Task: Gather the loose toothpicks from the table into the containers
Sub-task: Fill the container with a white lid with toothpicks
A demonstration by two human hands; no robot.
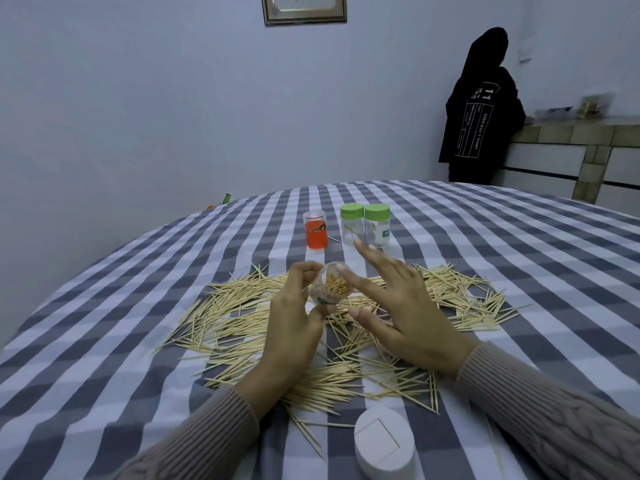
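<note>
Tablecloth (104, 306) in grey and white checks covers a round table, seen from above by the person seated at it. Nearest, at six o'clock, a white round lidded box (382, 445) sits beside knitted beige sleeves. Loose toothpicks (221, 317) lie scattered in a wide heap across the middle. Above the heap, the left hand (294, 327) curls round a small clear container (330, 287), tilted toward the viewer and packed with toothpicks. The right hand (398, 306) hovers just beside it at three o'clock, fingers spread and straight, one fingertip touching the container's rim. Farther off, at twelve o'clock, stand an orange jar (316, 233) and two clear green-lidded jars (365, 228), close together. Beyond the table, at two o'clock, a person in black (481, 109) faces away.
</note>
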